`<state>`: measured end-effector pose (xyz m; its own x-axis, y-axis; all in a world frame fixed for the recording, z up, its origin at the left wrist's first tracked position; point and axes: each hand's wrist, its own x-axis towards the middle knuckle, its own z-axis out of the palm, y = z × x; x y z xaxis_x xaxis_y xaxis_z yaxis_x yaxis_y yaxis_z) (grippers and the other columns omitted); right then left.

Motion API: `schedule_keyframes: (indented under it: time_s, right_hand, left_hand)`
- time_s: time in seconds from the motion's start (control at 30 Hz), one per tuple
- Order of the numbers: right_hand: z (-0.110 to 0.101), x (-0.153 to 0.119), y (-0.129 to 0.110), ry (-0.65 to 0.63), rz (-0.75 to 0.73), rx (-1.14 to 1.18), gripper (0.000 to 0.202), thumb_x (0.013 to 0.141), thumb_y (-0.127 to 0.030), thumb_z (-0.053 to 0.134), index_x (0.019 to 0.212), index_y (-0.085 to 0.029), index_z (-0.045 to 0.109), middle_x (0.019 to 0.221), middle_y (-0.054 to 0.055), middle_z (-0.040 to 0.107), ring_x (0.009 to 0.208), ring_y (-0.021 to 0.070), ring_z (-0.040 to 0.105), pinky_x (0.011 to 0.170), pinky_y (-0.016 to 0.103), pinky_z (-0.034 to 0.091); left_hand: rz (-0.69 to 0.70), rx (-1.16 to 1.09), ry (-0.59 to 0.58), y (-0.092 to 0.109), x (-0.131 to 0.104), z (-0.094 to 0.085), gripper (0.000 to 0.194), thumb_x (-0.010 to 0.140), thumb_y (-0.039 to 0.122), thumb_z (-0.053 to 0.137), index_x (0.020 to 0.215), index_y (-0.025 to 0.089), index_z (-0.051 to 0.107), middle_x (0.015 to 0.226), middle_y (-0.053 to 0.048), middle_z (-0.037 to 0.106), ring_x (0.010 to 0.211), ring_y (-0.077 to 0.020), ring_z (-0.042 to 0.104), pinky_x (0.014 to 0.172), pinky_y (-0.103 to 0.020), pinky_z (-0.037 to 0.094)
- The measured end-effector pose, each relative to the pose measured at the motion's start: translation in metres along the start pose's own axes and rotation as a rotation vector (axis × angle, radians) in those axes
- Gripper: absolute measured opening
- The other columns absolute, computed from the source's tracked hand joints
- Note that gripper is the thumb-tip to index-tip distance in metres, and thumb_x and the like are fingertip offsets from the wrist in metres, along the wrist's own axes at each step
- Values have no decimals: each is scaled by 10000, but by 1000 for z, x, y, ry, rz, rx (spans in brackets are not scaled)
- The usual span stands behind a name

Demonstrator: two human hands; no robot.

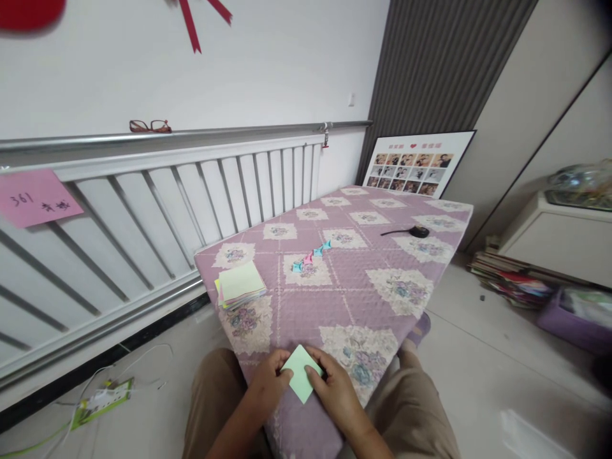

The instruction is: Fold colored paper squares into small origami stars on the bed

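Sheet: a small pale-green square paper sheet (301, 373) lies corner-on at the near edge of the low table under a quilted mauve cloth with floral patches (354, 287), one corner overhanging toward the lap.
Risk, slip: judged likely to slide on the soft quilting if pressure is uneven; a crease would then run crooked.
Risk, edge: the overhanging corner has no support, so a press there could bend it or tip the sheet off the table.
Left hand (268, 386): fingers curled close together, tips pinching the sheet's left corner.
Right hand (335, 390): fingers nearly closed, thumb and forefinger lying on the sheet's right side, pressing it to the cloth.
Nearby: a stack of pastel square papers (240, 285) sits well apart to the left; a row of small folded blue and pink paper pieces (312, 255) lies further back.
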<state>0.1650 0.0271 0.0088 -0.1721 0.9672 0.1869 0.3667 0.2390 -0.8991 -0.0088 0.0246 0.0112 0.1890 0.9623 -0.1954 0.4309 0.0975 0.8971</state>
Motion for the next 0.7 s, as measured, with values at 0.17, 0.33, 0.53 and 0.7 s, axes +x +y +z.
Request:
schedule_keyframes:
  time_s: [0.17,0.33,0.53,0.7]
  right_hand:
    - [3,0,-3,15,-64,-183,350,764,-183,531,1088,-241,648,1056,48,685,993,235,606,905,393,456]
    - [5,0,-5,30,-99,-321,329,754,-150,525,1051,-232,643,972,48,680,945,244,591,867,403,448]
    - [8,1,1,68,-133,-408,336,733,-155,567,1048,-227,660,1071,79,644,1008,262,565,895,418,442]
    - [11,2,5,71,-135,-430,319,727,-147,574,1016,-230,681,1074,87,639,1014,272,563,897,428,445]
  left_hand:
    - [-12,192,44,7,-3,-3,337,751,107,472,1065,195,558,1052,-38,643,968,-189,561,840,-272,397]
    - [-42,357,34,14,-6,-8,307,764,156,491,1059,199,567,1044,-58,632,971,-216,550,835,-290,373]
    - [-23,472,38,19,-8,-13,278,755,172,491,1017,211,573,1050,-57,603,980,-214,526,852,-290,356]
    - [-13,513,22,15,-4,-15,277,741,174,506,1005,213,579,1075,-59,575,996,-212,509,894,-287,354]
